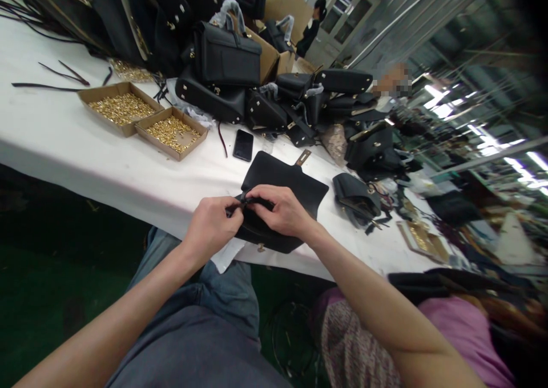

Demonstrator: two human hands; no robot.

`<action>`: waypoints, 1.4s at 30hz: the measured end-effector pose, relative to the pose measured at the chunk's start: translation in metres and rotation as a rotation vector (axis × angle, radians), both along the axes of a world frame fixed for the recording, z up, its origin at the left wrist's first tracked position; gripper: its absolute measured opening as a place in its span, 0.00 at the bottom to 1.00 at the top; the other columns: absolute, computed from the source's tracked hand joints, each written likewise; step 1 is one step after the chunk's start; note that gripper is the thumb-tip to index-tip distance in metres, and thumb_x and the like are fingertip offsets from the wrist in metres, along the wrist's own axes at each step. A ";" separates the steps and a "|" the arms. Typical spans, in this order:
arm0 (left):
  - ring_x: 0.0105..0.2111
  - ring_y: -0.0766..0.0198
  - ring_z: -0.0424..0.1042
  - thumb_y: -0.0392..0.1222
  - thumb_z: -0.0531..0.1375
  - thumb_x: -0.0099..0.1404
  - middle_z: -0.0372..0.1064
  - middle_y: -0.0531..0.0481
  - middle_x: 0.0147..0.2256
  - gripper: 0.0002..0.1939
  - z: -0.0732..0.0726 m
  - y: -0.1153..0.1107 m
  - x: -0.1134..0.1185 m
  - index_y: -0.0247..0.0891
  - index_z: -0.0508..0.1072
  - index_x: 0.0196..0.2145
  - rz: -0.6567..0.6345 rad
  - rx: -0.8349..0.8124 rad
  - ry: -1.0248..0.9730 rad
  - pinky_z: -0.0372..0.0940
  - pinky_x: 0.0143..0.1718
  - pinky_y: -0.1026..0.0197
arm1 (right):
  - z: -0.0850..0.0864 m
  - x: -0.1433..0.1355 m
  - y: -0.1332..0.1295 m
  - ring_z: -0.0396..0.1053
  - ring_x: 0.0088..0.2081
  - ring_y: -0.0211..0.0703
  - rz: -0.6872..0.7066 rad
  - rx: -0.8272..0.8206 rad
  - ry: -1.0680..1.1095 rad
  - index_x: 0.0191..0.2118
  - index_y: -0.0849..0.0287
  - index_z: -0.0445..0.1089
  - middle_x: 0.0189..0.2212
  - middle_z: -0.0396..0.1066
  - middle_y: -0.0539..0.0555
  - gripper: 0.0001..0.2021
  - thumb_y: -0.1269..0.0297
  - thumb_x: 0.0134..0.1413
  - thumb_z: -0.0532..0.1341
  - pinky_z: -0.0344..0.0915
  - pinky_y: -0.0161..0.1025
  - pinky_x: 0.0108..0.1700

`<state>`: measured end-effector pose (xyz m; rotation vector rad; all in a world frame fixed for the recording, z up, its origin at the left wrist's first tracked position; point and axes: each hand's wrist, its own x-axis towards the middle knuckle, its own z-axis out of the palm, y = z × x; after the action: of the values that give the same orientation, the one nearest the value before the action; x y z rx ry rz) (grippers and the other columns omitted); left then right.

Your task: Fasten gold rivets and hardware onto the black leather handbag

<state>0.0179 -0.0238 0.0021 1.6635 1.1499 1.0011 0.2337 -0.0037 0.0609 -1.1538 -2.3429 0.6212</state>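
Observation:
A black handbag lies at the table's front edge, its flap folded back and a gold-coloured clasp plate on the flap's tip. At the bag's left end, my left hand is closed, thumb and fingers pinching the bag's black edge. Right beside it, my right hand is closed on the same edge, its fingertips nearly touching the left ones. The exact piece between the fingertips is too small to make out. A small gold-coloured lock part shows on the bag's near side.
Two cardboard trays of small gold-coloured metal pieces stand at the left. A black phone lies behind the bag. Finished-looking black handbags are piled along the back. Another black bag and a person in pink are at the right.

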 end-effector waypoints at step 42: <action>0.35 0.44 0.80 0.44 0.62 0.67 0.83 0.38 0.33 0.13 0.031 0.052 0.016 0.40 0.87 0.38 0.066 0.371 0.720 0.62 0.34 0.52 | -0.023 0.014 0.037 0.82 0.44 0.46 -0.083 -0.006 0.092 0.47 0.58 0.85 0.43 0.86 0.52 0.14 0.74 0.59 0.66 0.73 0.39 0.51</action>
<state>0.0343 0.0279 0.0332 2.4101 1.5441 0.6865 0.2475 0.0335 0.0384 -1.1931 -2.2061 0.6388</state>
